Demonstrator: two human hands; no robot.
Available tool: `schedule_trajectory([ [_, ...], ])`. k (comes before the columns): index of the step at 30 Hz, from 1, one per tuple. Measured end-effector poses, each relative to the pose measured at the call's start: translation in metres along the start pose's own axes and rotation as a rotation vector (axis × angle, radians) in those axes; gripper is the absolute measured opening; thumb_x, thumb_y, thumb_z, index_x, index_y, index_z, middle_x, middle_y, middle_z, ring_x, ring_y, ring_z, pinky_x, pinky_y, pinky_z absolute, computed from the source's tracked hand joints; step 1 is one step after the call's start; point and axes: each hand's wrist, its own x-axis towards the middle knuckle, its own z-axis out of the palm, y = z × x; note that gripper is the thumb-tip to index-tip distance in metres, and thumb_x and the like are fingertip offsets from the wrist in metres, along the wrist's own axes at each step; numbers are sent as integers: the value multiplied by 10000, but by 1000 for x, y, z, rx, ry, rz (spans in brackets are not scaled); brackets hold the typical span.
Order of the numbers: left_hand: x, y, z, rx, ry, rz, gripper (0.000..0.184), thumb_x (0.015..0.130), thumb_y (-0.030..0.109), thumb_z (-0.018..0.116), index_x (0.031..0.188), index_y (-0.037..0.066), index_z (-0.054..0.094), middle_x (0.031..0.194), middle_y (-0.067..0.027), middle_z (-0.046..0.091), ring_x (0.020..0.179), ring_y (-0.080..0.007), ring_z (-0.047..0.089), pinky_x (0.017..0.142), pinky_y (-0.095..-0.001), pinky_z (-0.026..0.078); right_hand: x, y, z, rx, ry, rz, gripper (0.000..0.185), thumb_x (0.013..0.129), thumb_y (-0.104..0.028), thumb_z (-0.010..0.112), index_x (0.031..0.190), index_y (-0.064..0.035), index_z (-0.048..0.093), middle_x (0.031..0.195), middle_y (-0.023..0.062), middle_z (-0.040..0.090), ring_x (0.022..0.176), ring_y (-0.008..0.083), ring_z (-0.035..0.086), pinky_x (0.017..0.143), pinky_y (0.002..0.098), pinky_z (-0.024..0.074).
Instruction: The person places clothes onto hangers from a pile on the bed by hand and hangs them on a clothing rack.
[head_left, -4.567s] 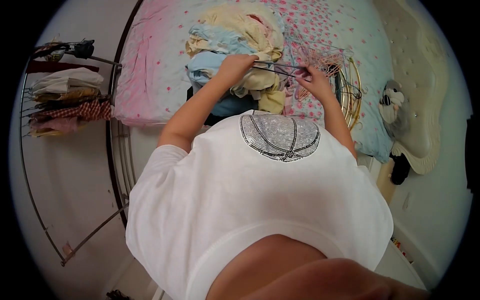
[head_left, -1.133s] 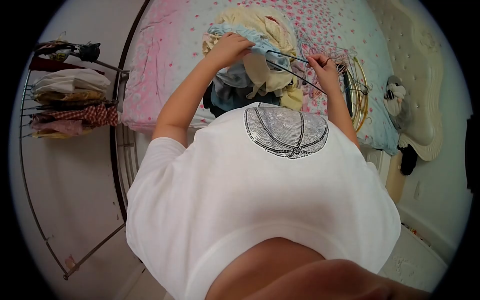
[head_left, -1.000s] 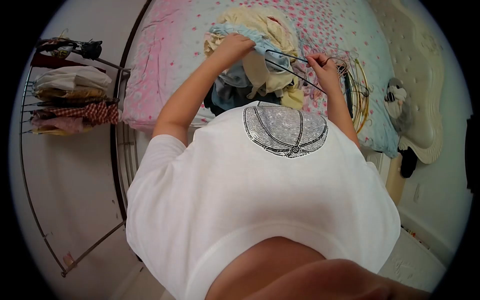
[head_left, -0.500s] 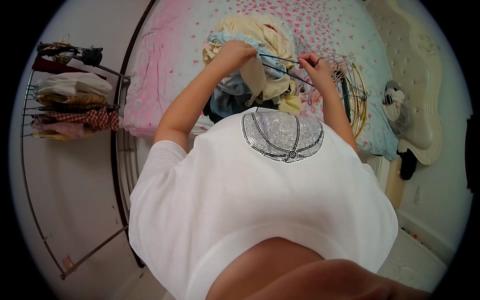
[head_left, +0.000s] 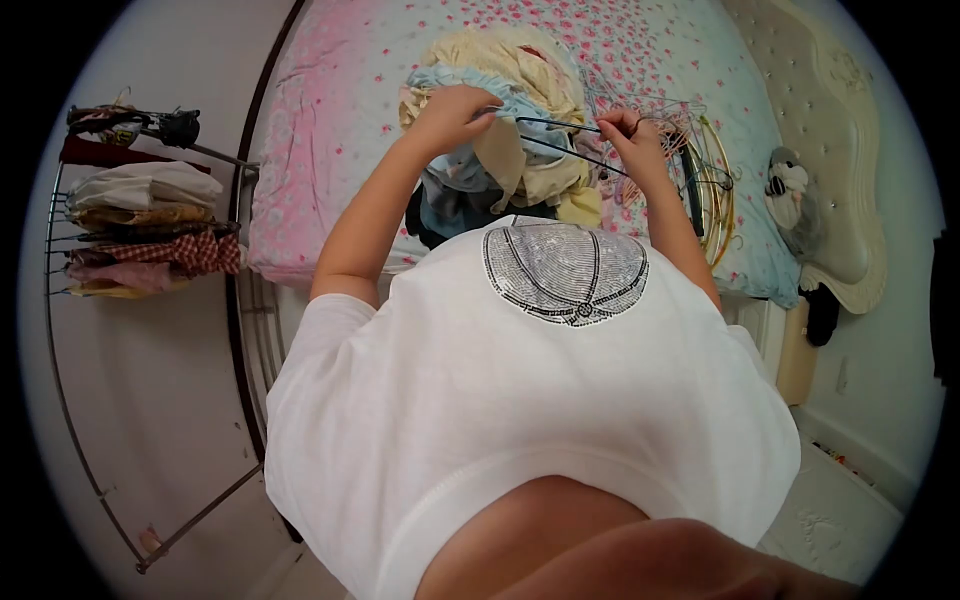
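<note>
A thin dark hanger (head_left: 572, 148) is held over a heap of clothes (head_left: 500, 60) on the bed. My right hand (head_left: 632, 138) grips its right end, with thumb and fingers closed on it. My left hand (head_left: 455, 117) is just left of the hanger's other end, above light blue cloth. Its fingers are slightly curled, with the thumb apart, and I see nothing held in them. A cream piece of cloth (head_left: 500, 160) hangs beneath the hanger's left end. The heap also has blue, dark and pale yellow garments, partly overlapping.
Several loose hangers (head_left: 712, 190) lie on the bed right of my right hand. A clothes rack (head_left: 50, 240) with hung garments (head_left: 150, 190) stands left. The padded headboard (head_left: 835, 120) is at right, with a grey plush toy (head_left: 790, 190) beside it.
My left hand has moved slightly left, away from the hanger's end, and its thumb and fingers have parted. My right hand still holds the hanger in nearly the same place.
</note>
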Motion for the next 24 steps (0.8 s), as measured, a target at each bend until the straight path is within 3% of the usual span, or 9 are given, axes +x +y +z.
schedule_trajectory([
  [3,5,7,5,103,-172,-47,176,811,202,526,874,45,577,749,-120,573,730,-303,550,648,-400,436,2,5,7,11,37,-23,158,834,-135,572,904,7,581,764,29,598,714,89,572,634,213,448],
  [6,9,11,10,119,-206,-97,166,818,203,520,830,39,545,758,-124,568,746,-313,548,645,-404,432,7,-1,9,-3,36,-27,147,838,-147,577,891,-11,598,708,0,592,662,67,529,627,211,410],
  [9,7,12,15,80,18,-62,186,824,224,513,757,52,531,747,-114,565,731,-316,550,627,-415,433,18,-4,1,-41,53,22,229,818,-182,606,954,-2,568,815,44,594,754,97,537,625,225,415],
  [12,7,17,7,178,97,-153,175,825,220,512,771,54,523,741,-113,561,723,-315,551,624,-414,433,24,6,7,-473,446,-364,321,778,-192,618,1003,13,515,908,127,564,836,221,548,757,327,420],
  [15,2,15,-3,224,78,-310,160,830,230,518,843,73,545,771,-96,572,754,-293,555,621,-393,434,20,29,15,-672,710,-495,358,738,-157,608,1027,6,474,943,159,524,877,296,509,789,373,390],
  [16,-2,14,-5,226,113,-310,163,832,235,517,845,74,545,769,-96,570,751,-292,554,618,-390,434,13,29,24,-638,663,-556,282,704,-89,582,960,-1,503,874,149,528,832,316,509,767,382,393],
  [18,-9,13,-5,233,183,-313,169,836,243,515,847,77,547,765,-95,566,743,-288,551,610,-384,433,8,47,39,-478,282,-439,233,695,-88,570,913,-14,533,890,159,543,860,328,513,776,397,394],
  [21,-17,20,-10,151,280,-271,180,838,249,515,835,71,541,746,-97,555,717,-293,543,598,-376,425,16,78,66,-439,-81,-410,193,699,-95,544,880,-30,560,922,158,558,903,330,518,782,406,400],
  [24,-21,25,-19,130,233,-292,185,843,247,515,843,64,541,736,-106,548,700,-295,534,591,-366,417,26,120,73,-702,-328,-349,207,707,-113,534,899,-45,566,977,144,567,942,309,524,797,405,404],
])
